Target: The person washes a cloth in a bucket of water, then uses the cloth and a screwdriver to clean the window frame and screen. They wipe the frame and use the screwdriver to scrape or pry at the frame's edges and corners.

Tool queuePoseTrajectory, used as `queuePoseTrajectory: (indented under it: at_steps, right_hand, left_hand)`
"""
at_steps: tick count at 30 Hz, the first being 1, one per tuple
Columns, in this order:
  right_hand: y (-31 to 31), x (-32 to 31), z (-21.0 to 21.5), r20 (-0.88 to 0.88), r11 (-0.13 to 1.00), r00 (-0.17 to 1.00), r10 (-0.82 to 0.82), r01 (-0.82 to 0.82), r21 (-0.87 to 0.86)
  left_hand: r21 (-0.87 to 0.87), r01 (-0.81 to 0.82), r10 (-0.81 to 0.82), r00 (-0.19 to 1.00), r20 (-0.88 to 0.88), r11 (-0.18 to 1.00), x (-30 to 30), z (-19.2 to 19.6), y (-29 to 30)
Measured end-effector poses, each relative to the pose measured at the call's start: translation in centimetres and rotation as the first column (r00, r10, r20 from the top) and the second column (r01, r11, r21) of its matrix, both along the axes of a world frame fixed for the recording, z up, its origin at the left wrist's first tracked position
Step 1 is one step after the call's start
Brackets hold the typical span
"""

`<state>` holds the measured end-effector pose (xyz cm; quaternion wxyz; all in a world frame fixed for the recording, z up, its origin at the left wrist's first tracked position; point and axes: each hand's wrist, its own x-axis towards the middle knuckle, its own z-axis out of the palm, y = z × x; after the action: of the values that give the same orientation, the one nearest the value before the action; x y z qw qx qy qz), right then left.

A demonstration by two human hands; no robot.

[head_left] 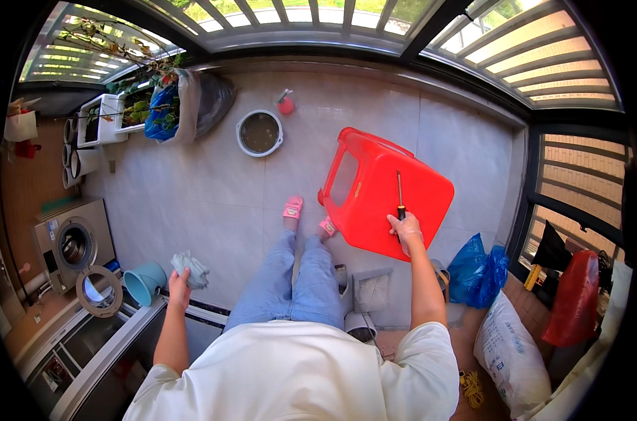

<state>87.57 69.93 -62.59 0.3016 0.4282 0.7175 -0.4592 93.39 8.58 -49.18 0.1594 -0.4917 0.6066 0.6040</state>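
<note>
My right hand [407, 231], which seems to wear a thin clear glove, grips a screwdriver [401, 200] by its black and yellow handle. Its long shaft points away from me, over a red plastic stool [385, 189]. Whether the tip or hand touches the stool cannot be told. The stool stands on the tiles ahead of me to the right, an opening in its left side. Out to the left, my left hand [179, 286] is closed on a crumpled pale cloth [190, 269], near a light blue bucket [145, 282].
A round basin of murky water [259, 133] and a red spray bottle [285, 103] stand ahead. Planters [99, 121] and bags [213, 102] line the far left. A washing machine [76, 242] has its door swung out. Blue bags [478, 270] and a white sack [513, 351] lie right.
</note>
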Motion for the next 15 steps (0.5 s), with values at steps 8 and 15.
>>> queuePoseTrajectory:
  at_steps: [8, 15]
  right_hand:
    - [6.7, 7.4, -0.3, 0.093, 0.989, 0.986, -0.141, 0.136, 0.057]
    - [13.0, 13.4, -3.6, 0.161, 0.969, 0.960, -0.227, 0.205, 0.140]
  left_hand:
    - [-0.022, 0.164, -0.164, 0.986, -0.023, 0.986, -4.6, 1.6, 2.8]
    - [-0.095, 0.236, -0.235, 0.972, 0.023, 0.967, -5.6, 2.7, 5.2]
